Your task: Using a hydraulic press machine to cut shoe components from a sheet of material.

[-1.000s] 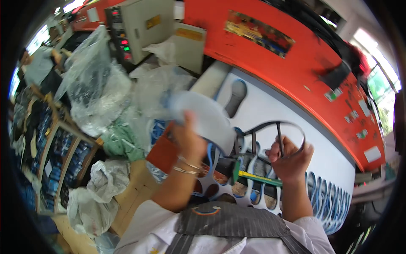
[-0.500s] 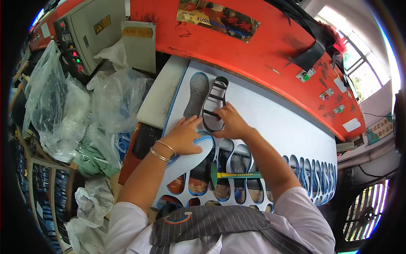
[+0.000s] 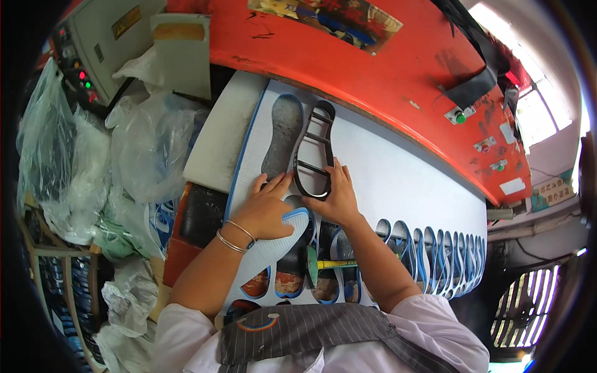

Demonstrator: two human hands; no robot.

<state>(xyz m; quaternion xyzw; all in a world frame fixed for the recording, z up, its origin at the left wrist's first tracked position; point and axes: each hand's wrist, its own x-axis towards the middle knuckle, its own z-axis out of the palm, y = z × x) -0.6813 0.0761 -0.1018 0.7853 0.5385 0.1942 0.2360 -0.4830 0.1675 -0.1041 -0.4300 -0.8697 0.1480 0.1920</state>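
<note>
A black sole-shaped cutting frame [image 3: 314, 149] lies on a white foam sheet with blue edges [image 3: 398, 186], beside a grey sole-shaped cut-out hole [image 3: 283, 133]. My right hand [image 3: 334, 198] grips the near end of that frame, fingers over its rim. My left hand [image 3: 264, 208] is just left of it, fingertips touching the sheet by the frame. It keeps a cut white sole piece with a blue rim [image 3: 270, 248] held under the palm and thumb. Two thin bangles circle my left wrist.
An orange machine body [image 3: 373, 56] with a green button [image 3: 460, 116] rises behind the sheet. A row of sole-shaped holes [image 3: 429, 248] runs to the right. A green and yellow tool [image 3: 329, 264] lies near me. Plastic bags [image 3: 149, 149] and a control box [image 3: 84, 74] crowd the left.
Both hands came down from the air onto the sheet. The black frame went from hanging in my right hand to lying flat, and has since shifted slightly right of the grey hole.
</note>
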